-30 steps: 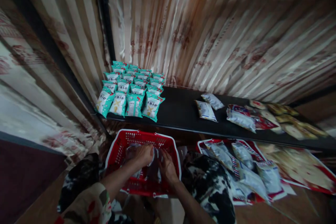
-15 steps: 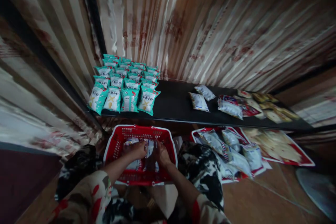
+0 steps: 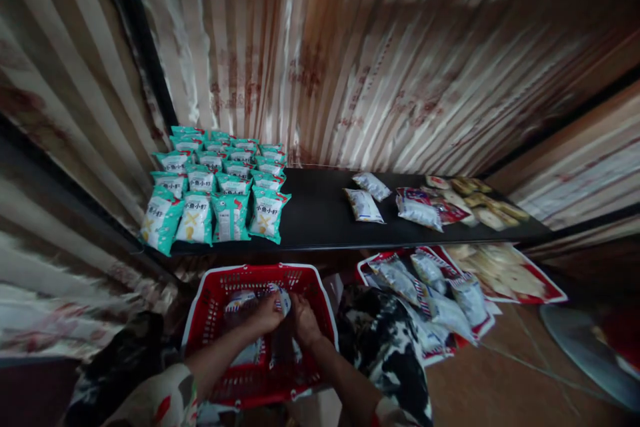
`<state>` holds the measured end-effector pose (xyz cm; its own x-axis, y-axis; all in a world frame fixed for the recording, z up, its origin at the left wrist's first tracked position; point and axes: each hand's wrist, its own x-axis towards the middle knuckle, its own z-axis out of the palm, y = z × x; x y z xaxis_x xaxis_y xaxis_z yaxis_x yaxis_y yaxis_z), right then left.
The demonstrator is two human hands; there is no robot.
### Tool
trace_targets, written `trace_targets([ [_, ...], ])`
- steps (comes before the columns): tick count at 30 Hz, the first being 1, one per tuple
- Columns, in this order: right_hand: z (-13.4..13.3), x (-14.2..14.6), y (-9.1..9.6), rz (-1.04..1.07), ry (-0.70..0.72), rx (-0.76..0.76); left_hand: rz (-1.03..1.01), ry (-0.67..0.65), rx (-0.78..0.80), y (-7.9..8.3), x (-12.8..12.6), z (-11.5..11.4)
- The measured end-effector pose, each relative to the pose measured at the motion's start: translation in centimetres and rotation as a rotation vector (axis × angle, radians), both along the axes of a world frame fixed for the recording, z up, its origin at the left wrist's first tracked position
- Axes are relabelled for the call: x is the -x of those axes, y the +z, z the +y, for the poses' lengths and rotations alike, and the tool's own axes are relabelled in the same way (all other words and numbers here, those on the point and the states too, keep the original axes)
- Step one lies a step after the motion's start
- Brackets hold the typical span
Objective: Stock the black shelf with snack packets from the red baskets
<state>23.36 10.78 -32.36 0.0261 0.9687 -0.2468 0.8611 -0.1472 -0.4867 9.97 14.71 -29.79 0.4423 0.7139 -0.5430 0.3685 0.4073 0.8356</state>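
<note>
At six o'clock, inside red perforated plastic basket (image 3: 265, 275), our left hand (image 3: 269, 312) clamps shiny white-and-blue packet (image 3: 283, 300), at basket's one o'clock; right hand (image 3: 305, 321) beside it, finger closure we cannot tell. Best we pinch edges lightly.

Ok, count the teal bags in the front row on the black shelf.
4, left to right: leftmost bag, second bag, third bag, rightmost bag. None in that row looks hidden.

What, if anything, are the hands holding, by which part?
The left hand holds a packet by its near side; whether the right hand grips it is unclear.
</note>
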Motion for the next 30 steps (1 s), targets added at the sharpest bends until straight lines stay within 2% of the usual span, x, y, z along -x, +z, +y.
trace_targets([
  [2,0.4,-0.1,2.1,0.103,-0.010,0.039,0.035,0.021,-0.112,1.1,-0.2,0.8],
  [5,0.6,-1.0,6.1,0.376,-0.052,0.139,0.036,0.032,-0.247,3.7,0.3,1.4],
  [8,0.5,-2.4,10.0,0.744,-0.077,0.193,0.013,0.049,-0.466,6.5,1.0,1.3],
  [10,0.5,-3.1,12.3,0.981,-0.121,0.233,-0.004,0.101,-0.613,7.9,1.3,1.0],
  [12,0.8,-3.6,14.1,1.148,-0.156,0.238,-0.019,0.182,-0.637,8.6,1.1,0.6],
  [14,1.4,-3.8,15.5,1.254,-0.170,0.216,-0.038,0.248,-0.544,9.1,0.6,0.2],
  [17,2.5,-3.8,17.0,1.345,-0.206,0.191,-0.083,0.277,-0.406,10.1,-0.5,0.1],
  [21,3.8,-3.3,18.1,1.397,-0.258,0.089,-0.129,0.330,-0.414,11.7,-1.9,1.1],
  [25,4.5,-3.3,18.0,1.411,-0.276,-0.005,-0.038,0.412,-0.481,12.5,-3.1,2.8],
  [30,4.7,-3.9,17.0,1.405,-0.254,-0.042,0.166,0.391,-0.550,13.2,-4.3,4.3],
])
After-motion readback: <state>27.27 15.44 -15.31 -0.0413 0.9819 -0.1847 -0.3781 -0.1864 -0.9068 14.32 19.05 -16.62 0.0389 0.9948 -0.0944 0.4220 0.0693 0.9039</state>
